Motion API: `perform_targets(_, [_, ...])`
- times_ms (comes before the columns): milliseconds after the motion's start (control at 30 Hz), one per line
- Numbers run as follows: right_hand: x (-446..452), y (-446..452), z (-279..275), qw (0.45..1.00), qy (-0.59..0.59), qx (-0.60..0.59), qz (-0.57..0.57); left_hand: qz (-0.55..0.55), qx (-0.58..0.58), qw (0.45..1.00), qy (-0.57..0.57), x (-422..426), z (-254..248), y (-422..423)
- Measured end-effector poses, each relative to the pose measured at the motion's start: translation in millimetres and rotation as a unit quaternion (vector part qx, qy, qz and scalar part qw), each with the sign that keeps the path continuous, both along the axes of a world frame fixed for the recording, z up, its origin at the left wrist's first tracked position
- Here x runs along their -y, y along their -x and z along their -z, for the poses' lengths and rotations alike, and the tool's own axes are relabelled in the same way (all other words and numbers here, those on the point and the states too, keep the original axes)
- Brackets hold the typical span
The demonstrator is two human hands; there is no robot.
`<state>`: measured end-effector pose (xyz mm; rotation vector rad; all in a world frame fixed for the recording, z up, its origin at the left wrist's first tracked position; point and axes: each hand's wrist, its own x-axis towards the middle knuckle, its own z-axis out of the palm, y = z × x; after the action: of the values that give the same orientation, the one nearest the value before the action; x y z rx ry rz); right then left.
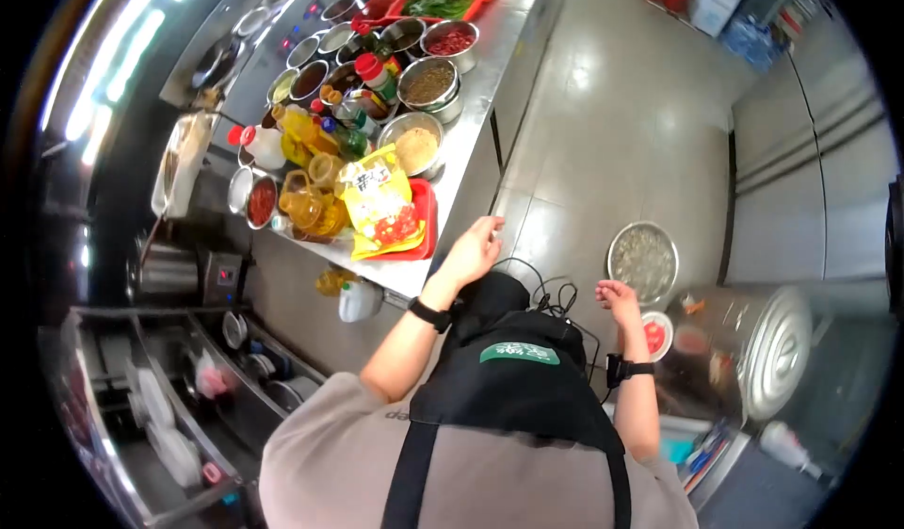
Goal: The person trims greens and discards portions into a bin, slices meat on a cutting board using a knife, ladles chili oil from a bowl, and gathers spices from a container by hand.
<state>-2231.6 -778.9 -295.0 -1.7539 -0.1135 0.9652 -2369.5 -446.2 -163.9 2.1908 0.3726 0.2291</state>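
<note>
My left hand (476, 249) is in mid-air just off the front corner of the steel counter (471, 143). Its fingers are loosely bent and a little apart, with nothing visible in them. Closest to it on the counter is a red tray (427, 218) under a yellow printed packet (384, 209). My right hand (617, 301) hangs over the floor on the other side, fingers slightly curled and apart, holding nothing that I can see. Beyond it stands a round metal basin (643, 261) with pale contents. A small white bowl with red contents (655, 335) is near my right wrist.
Bowls of seasonings (428, 83), oil jugs (313, 207) and bottles crowd the counter. A steel sink (151, 406) lies at lower left. At right are a large lidded metal pot (767, 355) and steel cabinets (810, 152). Black cables (556, 298) trail on the floor ahead.
</note>
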Motion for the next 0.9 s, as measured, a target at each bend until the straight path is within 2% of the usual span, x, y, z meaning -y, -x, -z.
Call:
perform_targets(100, [-32.0, -53.0, -6.8, 0.999, -0.008, -0.032, -0.008, -0.073, 0.044, 0.995, -0.06, -36.8, 4.2, -40.1])
perform_targets(133, [-41.1, -70.6, 0.9, 0.999, -0.003, -0.032, -0.021, -0.095, 0.043, 0.994, -0.022, -48.1, -5.5, -52.9])
perform_targets(200, [-59.2, -107.5, 14.4, 0.998, 0.011, -0.026, -0.057, -0.144, 0.071, 0.986, -0.05, -75.2, 4.6, -79.7])
perform_targets(267, [-80.2, -148.8, 15.4, 0.997, 0.026, -0.015, -0.072, -0.183, 0.086, 0.979, -0.03, -106.5, 12.7, -110.7])
perform_targets(333, [-98.9, -186.3, 10.1, 0.99, 0.074, 0.045, -0.114, -0.228, 0.103, 0.967, -0.039, -140.2, 29.1, -144.4])
perform_targets(367, [-109.7, -206.3, 0.2, 0.995, 0.064, 0.005, -0.082, -0.233, 0.101, 0.966, -0.036, -161.6, 24.9, -166.4])
perform_targets(433, [-120.5, -249.9, -5.5, 0.99, 0.078, 0.022, -0.113, -0.282, 0.128, 0.929, -0.202, -201.9, 22.0, -203.3])
perform_targets(567, [-138.4, -344.4, 4.7, 0.98, 0.094, 0.091, -0.149, -0.328, 0.022, 0.928, -0.176, -272.7, 48.4, -256.3])
perform_targets(667, [-164.1, -403.5, -8.5, 0.973, 0.116, 0.115, -0.165, -0.39, -0.093, 0.892, -0.21, -311.5, 69.1, -284.5])
perform_targets(700, [-175.1, -418.7, -15.2, 0.986, 0.099, 0.062, -0.119, -0.409, -0.117, 0.881, -0.208, -319.8, 71.3, -289.0])
perform_targets(733, [-181.4, -438.3, -10.2, 0.985, 0.1, 0.058, -0.128, -0.427, -0.144, 0.869, -0.205, -324.6, 69.2, -291.6])
perform_targets(800, [-188.8, -479.3, 4.6, 0.976, 0.133, 0.064, -0.161, -0.438, -0.197, 0.865, -0.144, -337.8, 74.6, -290.5])
perform_targets(900, [-215.0, -550.8, 28.2, 0.961, 0.145, 0.034, -0.233, -0.425, -0.234, 0.867, -0.113, -338.7, 76.4, -295.0])
